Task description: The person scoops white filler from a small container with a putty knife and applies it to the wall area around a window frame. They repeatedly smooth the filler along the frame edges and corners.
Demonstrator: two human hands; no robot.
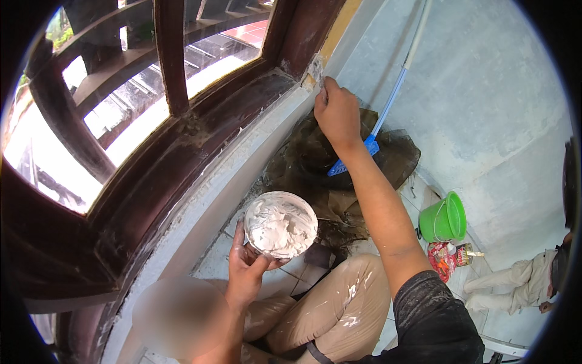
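Observation:
My left hand (247, 265) grips a round tub (250, 212) from below and the side, fingers wrapped about its wall. Thick white paste (282, 225), like wall putty, fills the tub in uneven swirls. My right arm reaches up to the far end of the window ledge (267, 128), where it meets the wall. There my right hand (337, 114) is closed, with thumb and fingers pinched together. What it holds is hidden by the fingers. Pale smears and a rough patch (312, 76) show on the corner just beyond the fingertips.
A dark wooden window frame (173, 67) runs along the left. Below my right arm, dark crumpled sheeting (400, 155) lies under a blue-headed long-handled tool (371, 145). A green bucket (438, 221) and a red packet (441, 261) stand farther right. Another person's trousered legs (509, 285) show at the right.

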